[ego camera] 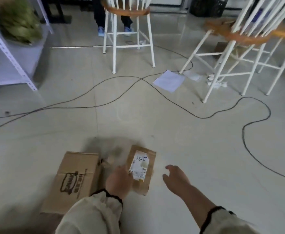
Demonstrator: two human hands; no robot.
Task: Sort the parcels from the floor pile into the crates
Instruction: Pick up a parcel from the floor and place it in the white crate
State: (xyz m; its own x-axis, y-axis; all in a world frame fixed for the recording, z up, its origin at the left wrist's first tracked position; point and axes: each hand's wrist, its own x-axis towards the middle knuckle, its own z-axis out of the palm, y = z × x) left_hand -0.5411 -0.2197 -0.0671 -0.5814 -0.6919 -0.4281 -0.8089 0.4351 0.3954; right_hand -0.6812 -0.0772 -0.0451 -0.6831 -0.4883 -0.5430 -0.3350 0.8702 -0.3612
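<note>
Low in the head view, the left hand (119,179) grips the near left edge of a small brown parcel (142,168), fingers curled onto it beside its white label (139,166), which carries handwritten characters I cannot read with confidence. The parcel looks tilted, far end up, probably so the label faces the person for reading before a crate is chosen; motion blur makes it unclear whether its near edge touches the floor (189,141). The right hand (175,176) is empty, just right of the parcel and apart from it, fingers spread wide and palm down, placed as if to support the free side or to reach on.

Just left of the left hand lies a larger flat box (74,181) with dark print on top, resting on the floor; it is likely another of the pile. Between box and parcel something tan and blurred shows, too smeared to name.

Farther off, thin cables (155,88) snake across the tiles, and a sheet of paper (169,80) lies by the white stools (130,39). A grey shelf (10,61) stands far left. A dark crate (207,6), possibly a target, sits at the far right edge, well apart from the hands.
</note>
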